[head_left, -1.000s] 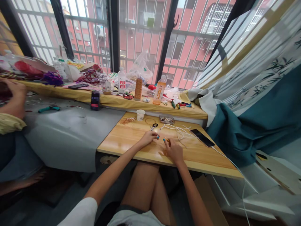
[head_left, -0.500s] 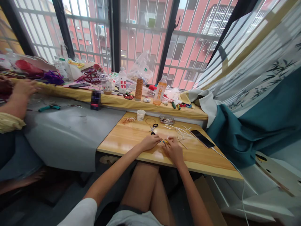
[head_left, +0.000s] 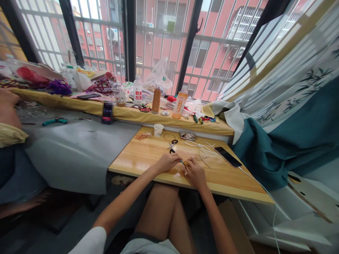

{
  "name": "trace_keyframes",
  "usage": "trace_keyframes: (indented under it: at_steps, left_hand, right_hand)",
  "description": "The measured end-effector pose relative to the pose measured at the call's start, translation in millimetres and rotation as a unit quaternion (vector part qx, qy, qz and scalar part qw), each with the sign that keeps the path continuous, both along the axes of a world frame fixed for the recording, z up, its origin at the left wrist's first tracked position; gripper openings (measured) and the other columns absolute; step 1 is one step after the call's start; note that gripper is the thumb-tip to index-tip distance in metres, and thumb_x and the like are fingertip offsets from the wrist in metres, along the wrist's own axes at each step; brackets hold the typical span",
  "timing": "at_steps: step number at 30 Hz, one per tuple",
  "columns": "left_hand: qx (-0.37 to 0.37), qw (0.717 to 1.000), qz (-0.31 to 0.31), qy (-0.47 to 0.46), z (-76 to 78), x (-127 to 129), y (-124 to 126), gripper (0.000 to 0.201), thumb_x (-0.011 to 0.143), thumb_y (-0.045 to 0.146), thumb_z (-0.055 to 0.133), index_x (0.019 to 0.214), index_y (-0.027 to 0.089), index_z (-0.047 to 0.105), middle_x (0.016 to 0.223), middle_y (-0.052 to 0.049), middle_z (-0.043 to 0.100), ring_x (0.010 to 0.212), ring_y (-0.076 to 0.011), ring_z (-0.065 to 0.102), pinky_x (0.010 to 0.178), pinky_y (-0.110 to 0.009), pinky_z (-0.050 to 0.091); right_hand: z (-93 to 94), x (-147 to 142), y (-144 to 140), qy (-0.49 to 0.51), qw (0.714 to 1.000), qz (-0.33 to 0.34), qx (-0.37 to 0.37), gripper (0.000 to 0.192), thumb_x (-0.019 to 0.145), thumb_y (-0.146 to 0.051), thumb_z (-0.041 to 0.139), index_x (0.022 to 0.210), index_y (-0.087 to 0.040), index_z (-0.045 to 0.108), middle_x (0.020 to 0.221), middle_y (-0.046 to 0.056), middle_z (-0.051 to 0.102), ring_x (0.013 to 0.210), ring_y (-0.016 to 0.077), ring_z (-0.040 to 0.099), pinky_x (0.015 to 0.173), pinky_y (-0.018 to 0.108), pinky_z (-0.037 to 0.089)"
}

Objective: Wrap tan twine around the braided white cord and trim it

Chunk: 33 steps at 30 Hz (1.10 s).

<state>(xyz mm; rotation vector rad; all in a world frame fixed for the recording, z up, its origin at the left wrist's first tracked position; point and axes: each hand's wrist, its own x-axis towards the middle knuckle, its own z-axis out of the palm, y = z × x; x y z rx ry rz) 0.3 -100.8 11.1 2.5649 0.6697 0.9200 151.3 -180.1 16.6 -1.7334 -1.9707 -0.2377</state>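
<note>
My left hand (head_left: 168, 162) is closed in a pinch above the wooden table, its fingertips meeting a small bluish bit. Close to it on the right, my right hand (head_left: 195, 171) curls its fingers round a slim yellow object (head_left: 186, 163), too small to name, whose tip reaches toward the left fingertips. Just beyond my left hand lie scissors (head_left: 173, 142) with black handles. White cords (head_left: 203, 150) are spread on the tabletop beyond my right hand.
A phone (head_left: 227, 156) with a white cable lies at right. Farther back stand a paper cup (head_left: 158, 130), a tray of small pieces (head_left: 188, 135) and, on the ledge, a thread spool (head_left: 156, 101) and an orange bottle (head_left: 180, 103). A co-worker's arm (head_left: 10, 113) is at far left.
The slim yellow object shows more plainly between my hands and my right fingers have shifted slightly. At far left, the co-worker's hand has moved left, partly out of view.
</note>
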Motion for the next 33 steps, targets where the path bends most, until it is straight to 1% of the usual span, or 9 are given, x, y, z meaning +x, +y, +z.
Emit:
trace_keyframes:
  at_steps: [3,7,10,13,16,20,24,30,33]
  left_hand:
    - [-0.004,0.999,0.004,-0.049,5.0,-12.6,-25.1,0.024,0.082,0.025,0.040,0.090,0.016,0.061,0.081,-0.007,0.060,0.074,-0.0126,0.055,0.067,-0.021,0.041]
    - [-0.037,0.988,0.003,-0.149,10.9,-47.3,-81.3,0.022,0.082,0.022,0.042,0.090,0.017,0.061,0.076,-0.006,0.061,0.070,-0.0116,0.057,0.062,-0.020,0.044]
    - [-0.055,0.975,0.039,-0.212,23.2,-71.9,-118.3,0.018,0.080,0.019,0.045,0.088,0.019,0.062,0.074,-0.004,0.063,0.068,-0.0108,0.058,0.059,-0.019,0.045]
    - [-0.043,0.979,0.027,-0.199,41.5,-80.8,-134.4,0.018,0.079,0.018,0.046,0.088,0.021,0.062,0.073,-0.003,0.064,0.066,-0.0105,0.058,0.057,-0.018,0.046]
    - [-0.013,0.985,0.013,-0.172,59.8,-75.6,-132.2,0.020,0.080,0.018,0.045,0.090,0.021,0.062,0.076,-0.004,0.064,0.067,-0.0113,0.059,0.058,-0.019,0.047]
    - [0.029,0.980,0.037,-0.192,73.7,-61.4,-120.3,0.021,0.080,0.016,0.045,0.091,0.020,0.061,0.076,-0.005,0.064,0.069,-0.0116,0.059,0.059,-0.019,0.047]
    - [0.027,0.975,0.047,-0.217,59.8,-50.0,-112.9,0.019,0.079,0.013,0.046,0.089,0.018,0.061,0.072,-0.004,0.063,0.065,-0.0104,0.058,0.057,-0.017,0.046]
    - [-0.051,0.979,0.011,-0.199,11.9,-43.7,-101.5,0.020,0.079,0.013,0.047,0.095,0.018,0.059,0.079,-0.005,0.064,0.071,-0.0095,0.060,0.062,-0.014,0.047]
    - [-0.071,0.978,0.000,-0.194,-6.1,-43.2,-92.2,0.027,0.077,0.013,0.050,0.102,0.019,0.055,0.082,-0.005,0.063,0.073,-0.0102,0.060,0.063,-0.013,0.048]
  right_hand:
    - [1.7,-13.8,-22.7,0.061,0.998,0.002,0.026,0.025,0.082,-0.026,0.037,0.089,-0.019,0.059,0.088,0.007,0.055,0.069,0.0137,0.053,0.057,0.022,0.038]
    - [5.4,-47.7,-72.5,0.210,0.976,0.011,0.051,0.022,0.078,-0.033,0.043,0.085,-0.022,0.062,0.094,0.008,0.049,0.062,0.0124,0.050,0.053,0.024,0.040]
    - [12.8,-66.4,-100.7,0.401,0.912,-0.061,0.068,0.034,0.073,-0.041,0.050,0.101,-0.023,0.056,0.096,0.008,0.048,0.051,0.0084,0.043,0.047,0.024,0.039]
    - [25.6,-69.3,-107.6,0.564,0.822,-0.029,-0.072,0.047,0.068,-0.051,0.051,0.102,-0.019,0.056,0.075,0.004,0.054,0.038,0.0046,0.031,0.034,0.021,0.028]
    - [44.4,-64.5,-100.0,0.651,0.736,0.037,-0.180,0.040,0.063,-0.051,0.056,0.079,-0.015,0.063,0.055,0.000,0.051,0.033,0.0017,0.022,0.031,0.018,0.015]
    - [63.8,-58.9,-87.9,0.699,0.699,0.055,-0.141,0.031,0.057,-0.043,0.065,0.062,-0.013,0.061,0.050,-0.001,0.051,0.033,0.0003,0.021,0.032,0.018,0.011]
    - [49.9,-54.5,-79.9,0.725,0.672,0.053,-0.142,0.030,0.056,-0.039,0.067,0.069,-0.013,0.062,0.051,0.000,0.054,0.033,0.0003,0.024,0.032,0.017,0.012]
    - [-4.1,-55.5,-61.9,0.786,0.602,-0.024,-0.141,0.034,0.051,-0.041,0.071,0.062,-0.010,0.061,0.047,0.000,0.053,0.033,0.0004,0.029,0.031,0.014,0.017]
    - [-24.2,-56.9,-54.1,0.793,0.587,-0.057,-0.152,0.038,0.048,-0.044,0.071,0.064,-0.011,0.062,0.048,0.000,0.054,0.032,0.0013,0.031,0.030,0.015,0.021]
